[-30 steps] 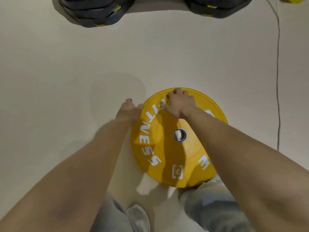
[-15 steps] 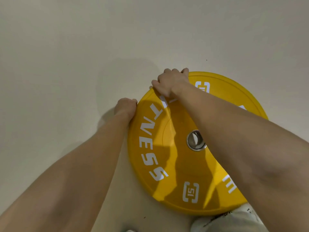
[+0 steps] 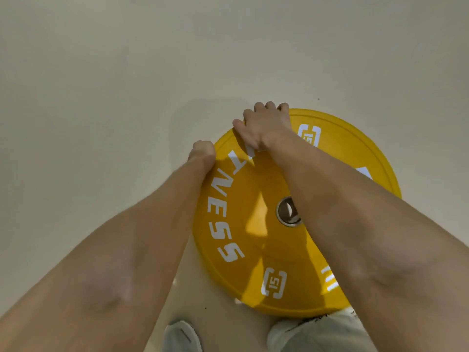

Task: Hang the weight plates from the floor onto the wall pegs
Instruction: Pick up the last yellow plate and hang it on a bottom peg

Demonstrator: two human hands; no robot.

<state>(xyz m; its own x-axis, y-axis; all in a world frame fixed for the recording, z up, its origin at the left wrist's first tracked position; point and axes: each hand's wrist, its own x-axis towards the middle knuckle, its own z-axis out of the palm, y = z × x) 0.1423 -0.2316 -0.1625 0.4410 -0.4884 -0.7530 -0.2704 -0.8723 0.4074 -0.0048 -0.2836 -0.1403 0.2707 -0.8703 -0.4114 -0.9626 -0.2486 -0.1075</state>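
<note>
Both hands are curled over the far-left rim of the yellow weight plate (image 3: 253,250): the right hand (image 3: 264,128) has its fingers hooked over the far edge, and the left hand (image 3: 203,152) is closed against the rim just to the left of it. Whether the left fingertips are actually under the edge cannot be told, since the fist hides them. The plate lies on the pale floor (image 3: 101,97), seemingly flat, with its steel centre hole (image 3: 285,212) partly covered by the right forearm. A shoe (image 3: 181,334) sits just beyond the plate's near edge. Both grips sit close together on one side of the hole, so the plate would probably swing or twist when lifted. A shallow fingertip hold could slip, dropping the plate toward the shoe or pinching fingers against the floor.
</note>
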